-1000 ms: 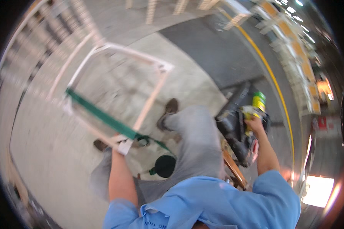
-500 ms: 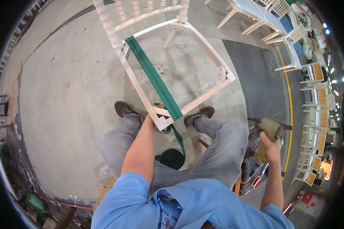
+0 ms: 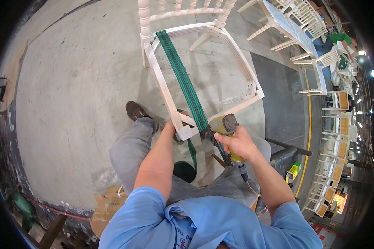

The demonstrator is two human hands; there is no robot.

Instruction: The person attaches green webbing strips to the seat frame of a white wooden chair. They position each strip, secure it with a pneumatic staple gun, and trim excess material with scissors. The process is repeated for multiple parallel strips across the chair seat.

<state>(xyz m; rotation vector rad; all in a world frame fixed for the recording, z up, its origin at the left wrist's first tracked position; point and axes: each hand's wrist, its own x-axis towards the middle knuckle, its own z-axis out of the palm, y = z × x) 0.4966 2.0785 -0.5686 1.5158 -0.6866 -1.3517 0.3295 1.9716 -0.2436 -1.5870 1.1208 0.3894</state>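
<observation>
A white wooden chair frame with turned spindles stands in front of me, its seat open. One green webbing strap runs from the back rail to the front rail. My left hand is closed at the near front corner, with webbing about its fingers; the frame partly hides them. From there the strap's tail hangs down to a dark green webbing roll between my legs. My right hand grips a yellow staple gun with an air hose. Its nose is at the front rail, beside the strap's end.
A dark stand or seat is at my right, with a green and yellow box on it. Cardboard lies at lower left. White chairs stand at far right, near a person in green.
My right hand has brought the staple gun from my right side in to the front rail. The chair frame appears farther right in view; my left hand stays at its corner.
</observation>
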